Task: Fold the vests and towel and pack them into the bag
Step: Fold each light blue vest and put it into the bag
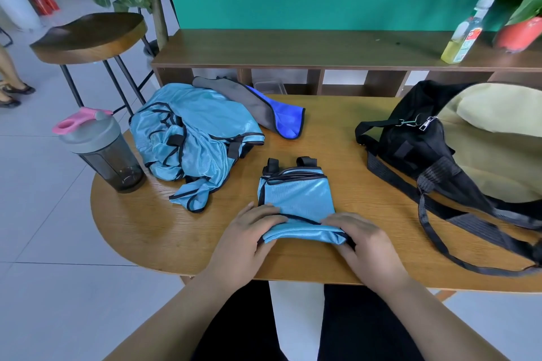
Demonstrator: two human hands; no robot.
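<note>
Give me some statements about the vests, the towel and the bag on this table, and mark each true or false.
1. Both the left hand and the right hand grip the near edge of the light blue vest. True.
2. The black bag is zipped shut. False: it lies open, with its beige lining showing.
3. A pile of unfolded vests lies left of the gripped vest. True.
4. The towel is in the bag. False: it lies on the table, behind the pile.
5. The shaker bottle stands on the shelf. False: it stands at the table's left edge.
</note>
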